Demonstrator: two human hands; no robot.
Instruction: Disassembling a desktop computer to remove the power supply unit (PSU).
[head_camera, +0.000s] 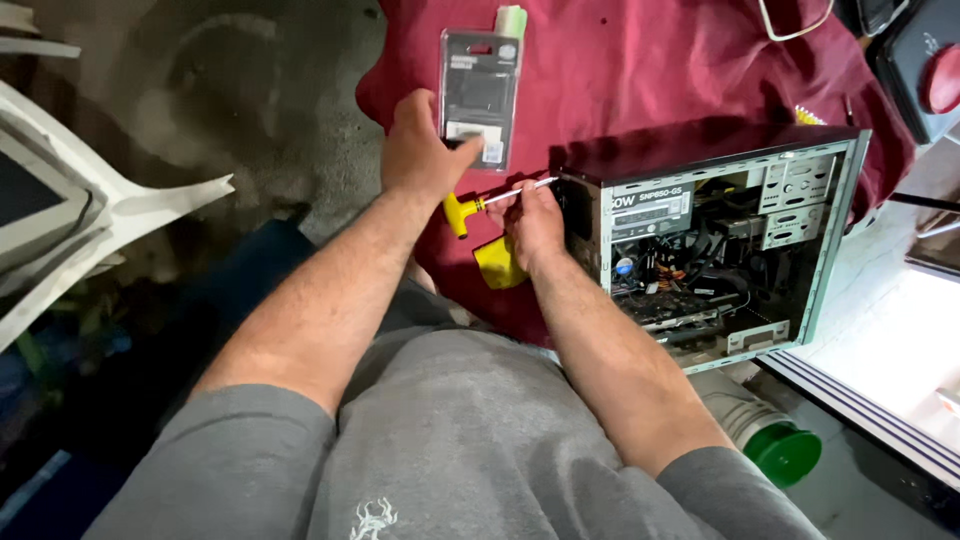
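An open black computer case (720, 240) stands on a dark red cloth (640, 70), its side off and cables and boards showing. My left hand (420, 150) is closed around the yellow handle of a screwdriver (462, 212). Its metal shaft runs right toward the case's rear top corner. My right hand (535, 222) pinches the shaft near its tip, right beside the case. A small yellow object (498, 265) lies on the cloth under my right wrist.
A sealed blister pack (482, 95) with a dark part lies on the cloth beyond my left hand. A white plastic chair (90, 230) stands at left. A grey can with a green lid (775, 440) sits at lower right, dark devices at top right.
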